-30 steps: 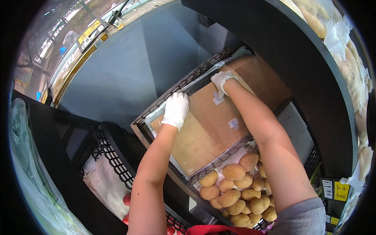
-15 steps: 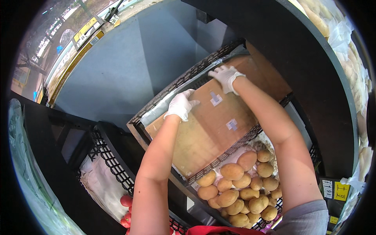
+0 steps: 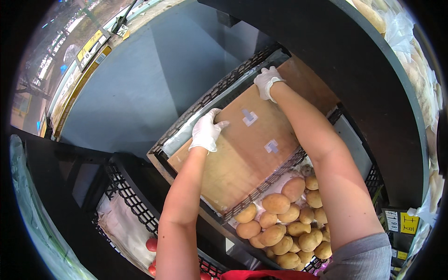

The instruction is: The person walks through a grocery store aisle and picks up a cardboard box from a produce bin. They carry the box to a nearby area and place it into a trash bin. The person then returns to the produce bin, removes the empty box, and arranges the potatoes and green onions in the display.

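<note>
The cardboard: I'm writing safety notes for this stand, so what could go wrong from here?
The left hand and right hand touch the cardboard only near its upper edge, so it might bend or slip. Potatoes lie piled past the black mesh rim along its lower edge; a bump could perhaps roll some.

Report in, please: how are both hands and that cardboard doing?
Left hand gripping brown cardboard at its far edge. Right hand farther along that edge, grip partly hidden. Potatoes nearer the person, not blocking either hand.
</note>
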`<state>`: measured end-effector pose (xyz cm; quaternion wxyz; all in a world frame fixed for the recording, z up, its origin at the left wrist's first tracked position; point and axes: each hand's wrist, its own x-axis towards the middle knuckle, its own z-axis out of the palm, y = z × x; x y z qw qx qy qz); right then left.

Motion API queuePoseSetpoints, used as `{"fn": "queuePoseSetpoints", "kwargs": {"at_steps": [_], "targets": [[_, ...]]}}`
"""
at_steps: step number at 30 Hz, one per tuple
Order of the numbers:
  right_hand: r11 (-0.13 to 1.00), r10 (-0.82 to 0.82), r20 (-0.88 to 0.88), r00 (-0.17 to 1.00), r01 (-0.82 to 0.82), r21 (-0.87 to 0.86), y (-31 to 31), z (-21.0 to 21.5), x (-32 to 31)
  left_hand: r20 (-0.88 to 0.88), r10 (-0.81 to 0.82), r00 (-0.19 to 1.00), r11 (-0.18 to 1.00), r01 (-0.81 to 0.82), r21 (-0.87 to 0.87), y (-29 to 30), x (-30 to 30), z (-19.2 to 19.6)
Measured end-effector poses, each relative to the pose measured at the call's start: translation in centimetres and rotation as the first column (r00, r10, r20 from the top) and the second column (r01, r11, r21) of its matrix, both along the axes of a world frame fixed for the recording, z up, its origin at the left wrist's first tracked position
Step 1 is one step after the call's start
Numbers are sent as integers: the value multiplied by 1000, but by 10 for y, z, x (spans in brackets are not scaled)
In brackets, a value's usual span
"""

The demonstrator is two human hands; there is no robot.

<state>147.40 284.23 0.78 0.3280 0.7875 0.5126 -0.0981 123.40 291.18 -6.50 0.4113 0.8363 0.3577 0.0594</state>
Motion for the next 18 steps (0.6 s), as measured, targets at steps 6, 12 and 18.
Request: {"fn": "queuePoseSetpoints", "kwargs": {"at_steps": [6, 12, 18], "targets": [[974, -9, 60, 998, -5, 226, 3, -29, -22, 23, 125, 992, 990, -123, -69, 15, -6, -35], [954, -168, -13, 986, 166, 251, -18, -56, -19, -19, 108, 994, 960, -99, 262, -2, 3, -54], [934, -143, 1, 990, 134, 332, -24, -71, -18, 40, 181, 983, 959, -185, 213, -6, 5, -63]]}}
